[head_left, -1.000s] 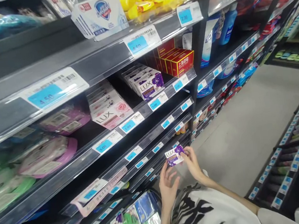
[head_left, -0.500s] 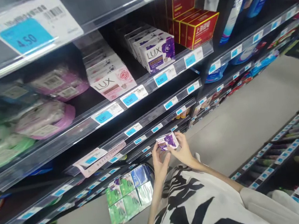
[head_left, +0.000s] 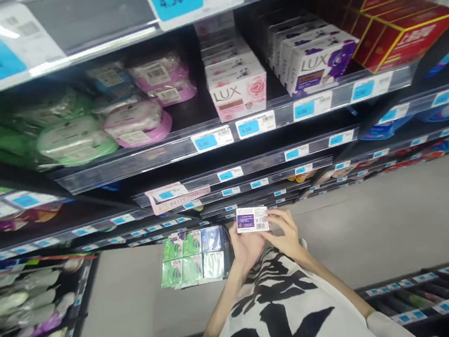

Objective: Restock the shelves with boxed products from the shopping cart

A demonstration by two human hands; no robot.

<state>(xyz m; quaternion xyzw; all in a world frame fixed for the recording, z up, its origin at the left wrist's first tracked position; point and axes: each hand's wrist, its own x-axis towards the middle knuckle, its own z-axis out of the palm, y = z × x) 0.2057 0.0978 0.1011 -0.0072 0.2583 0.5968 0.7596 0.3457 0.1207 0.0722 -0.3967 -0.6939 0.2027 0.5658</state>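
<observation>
A white-and-purple soap box (head_left: 252, 219) is held between two bare hands, its printed back with a barcode facing the viewer. The left hand (head_left: 246, 248) holds its left and lower side, fingers mostly hidden behind it; the right hand (head_left: 284, 230) has thumb and fingers on its right edge. Left of the hands are green, blue and silvery packs (head_left: 190, 258). Beyond the hands, a shelf (head_left: 130, 165) bears pink LUX boxes (head_left: 239, 92), with purple LUX boxes (head_left: 310, 69) and red boxes (head_left: 412, 33) further right.
</observation>
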